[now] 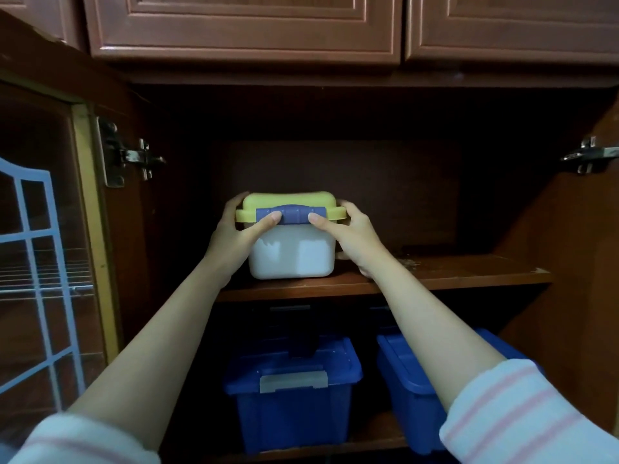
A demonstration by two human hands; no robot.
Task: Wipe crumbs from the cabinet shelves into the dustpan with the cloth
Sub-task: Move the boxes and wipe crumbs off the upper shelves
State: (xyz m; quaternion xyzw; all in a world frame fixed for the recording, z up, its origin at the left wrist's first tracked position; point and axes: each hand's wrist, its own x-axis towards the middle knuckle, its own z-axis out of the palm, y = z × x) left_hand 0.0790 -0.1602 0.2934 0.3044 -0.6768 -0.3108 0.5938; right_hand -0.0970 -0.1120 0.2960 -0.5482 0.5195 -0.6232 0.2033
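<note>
A white plastic box (291, 252) with a yellow lid and a blue handle stands on the upper cabinet shelf (452, 274). My left hand (239, 231) grips its left side, thumb on the handle. My right hand (353, 234) grips its right side, thumb also on the handle. Pale crumbs (410, 261) lie on the shelf just right of the box. No cloth or dustpan is in view.
Two blue lidded bins (291, 390) (412, 393) sit on the lower shelf. Both cabinet doors stand open, the left one (43, 229) glazed with a blue wire rack behind it, the right one (576, 262) solid wood. Closed cabinet doors (244, 25) hang above.
</note>
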